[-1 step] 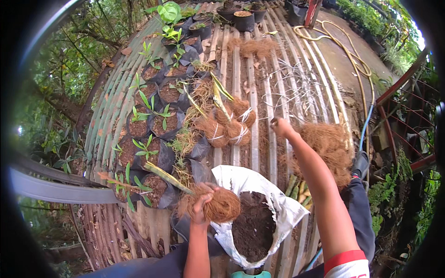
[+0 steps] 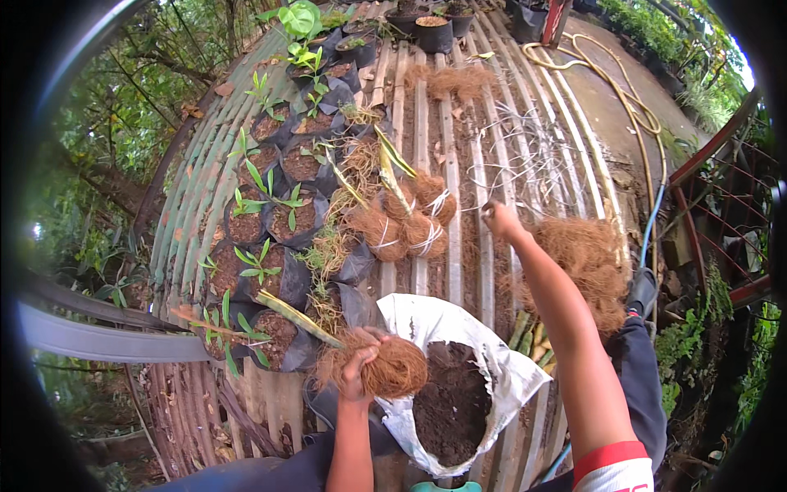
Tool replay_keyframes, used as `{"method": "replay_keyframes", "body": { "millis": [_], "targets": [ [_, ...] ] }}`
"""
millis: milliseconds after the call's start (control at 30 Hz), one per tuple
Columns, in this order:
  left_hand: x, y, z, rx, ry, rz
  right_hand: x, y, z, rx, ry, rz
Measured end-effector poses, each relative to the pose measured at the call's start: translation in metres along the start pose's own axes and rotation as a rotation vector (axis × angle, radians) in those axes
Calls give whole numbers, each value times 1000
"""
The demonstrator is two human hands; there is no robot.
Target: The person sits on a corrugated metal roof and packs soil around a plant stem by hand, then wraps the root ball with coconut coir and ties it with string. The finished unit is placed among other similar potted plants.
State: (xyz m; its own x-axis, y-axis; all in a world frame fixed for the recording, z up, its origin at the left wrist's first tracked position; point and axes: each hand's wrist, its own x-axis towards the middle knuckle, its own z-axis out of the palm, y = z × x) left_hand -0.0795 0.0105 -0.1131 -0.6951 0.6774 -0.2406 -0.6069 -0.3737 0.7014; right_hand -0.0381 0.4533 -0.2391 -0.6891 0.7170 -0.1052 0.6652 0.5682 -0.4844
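Observation:
My left hand (image 2: 361, 371) is closed around a ball of brown coconut fibre (image 2: 395, 366), beside the mouth of a white sack of dark soil (image 2: 451, 406). A yellow-edged snake plant leaf cutting (image 2: 297, 318) sticks out of the ball to the upper left. My right hand (image 2: 500, 220) reaches forward, its fingers pinched together. A thin white string (image 2: 470, 209) meets its fingertips, close to a loose spread of white strings (image 2: 525, 156). Left of that hand sit several finished fibre balls (image 2: 425, 235) tied with white string, snake plant leaves (image 2: 392, 176) rising from them.
Black bags with seedlings (image 2: 291, 215) stand in rows at the left. Loose coconut fibre (image 2: 582, 266) lies under my right forearm, with cut leaf pieces (image 2: 533, 338) beside the sack. Corrugated sheeting (image 2: 452, 271) lies underneath. A hose (image 2: 631, 107) curls at the far right.

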Motion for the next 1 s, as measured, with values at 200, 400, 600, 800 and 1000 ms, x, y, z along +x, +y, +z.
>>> {"method": "replay_keyframes", "body": {
  "millis": [200, 400, 600, 800, 1000],
  "targets": [
    [18, -2, -9, 17, -22, -17, 38, 9, 22, -153, 190, 46],
    [14, -3, -17, -29, 89, -74, 17, 7, 20, -164, 319, 27],
    [18, 2, -15, 14, 107, -119, 18, -1, -62, -125, 213, 47],
    [14, 14, 8, 16, 44, -63, 13, -34, -207, 363, 282, -101],
    [-6, 47, 57, -64, -50, -5, -55, -125, -323, 788, 595, -176]
  ]
}}
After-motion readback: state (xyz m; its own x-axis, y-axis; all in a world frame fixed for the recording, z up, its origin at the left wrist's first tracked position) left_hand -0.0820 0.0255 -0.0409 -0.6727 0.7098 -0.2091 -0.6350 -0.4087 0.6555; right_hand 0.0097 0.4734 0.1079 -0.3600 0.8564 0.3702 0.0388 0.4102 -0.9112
